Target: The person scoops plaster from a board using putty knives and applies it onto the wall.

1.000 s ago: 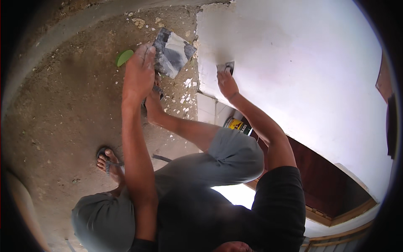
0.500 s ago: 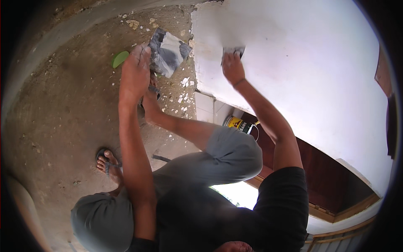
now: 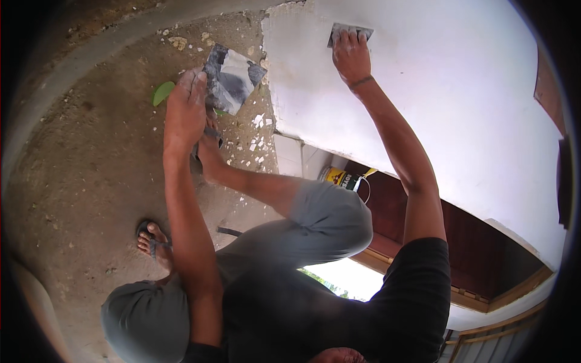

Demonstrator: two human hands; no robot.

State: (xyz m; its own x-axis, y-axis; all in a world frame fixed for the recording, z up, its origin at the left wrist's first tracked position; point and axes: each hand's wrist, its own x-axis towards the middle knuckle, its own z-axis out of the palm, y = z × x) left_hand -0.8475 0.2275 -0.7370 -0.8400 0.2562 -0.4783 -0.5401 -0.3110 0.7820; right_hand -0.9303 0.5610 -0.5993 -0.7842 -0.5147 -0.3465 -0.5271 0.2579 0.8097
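Observation:
My right hand (image 3: 352, 57) presses a flat, thin putty blade (image 3: 358, 27) against the white wall (image 3: 442, 103), its fingers closed over the blade. A greyish patch shows on the wall beside the blade. Lower and to the left, my left hand (image 3: 186, 109) grips the edge of a dark, angular sheet (image 3: 218, 97) smeared with white and grey filler. The sheet is held above the dirt ground, just left of the wall's lower edge. How the left fingers wrap under the sheet is hidden.
White flakes (image 3: 259, 121) litter the ground (image 3: 91, 157) along the wall base. A green leaf (image 3: 163, 93) lies beside my left hand. A yellow and dark paint bucket (image 3: 334, 175) with a wire handle stands past my knee, near a dark red door (image 3: 393, 209).
My right hand and the blade have slid farther away from me and slightly right over the wall. My left hand still holds the sheet; the whole view has shifted a little.

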